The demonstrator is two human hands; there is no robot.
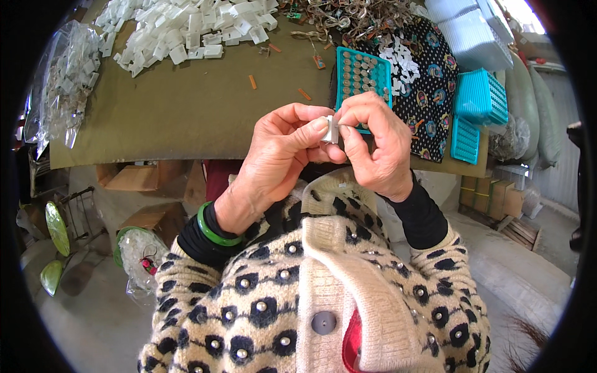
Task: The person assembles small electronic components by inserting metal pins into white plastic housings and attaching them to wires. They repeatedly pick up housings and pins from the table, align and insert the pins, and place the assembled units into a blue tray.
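Just past the near edge of the table, my left hand grips a small white plastic casing between thumb and fingers. Thumb and forefinger of my right hand are pinched together right at the casing's right side. Whatever they pinch is too small to make out. Beyond my right hand lies a teal tray with several round silvery discs, like button cells, set in rows. My right fingers cover the tray's near part.
A pile of white plastic casings spreads over the far left of the olive-covered table. Wired parts are heaped at the back. Small white pieces lie on a patterned black cloth. Stacked teal trays stand far right.
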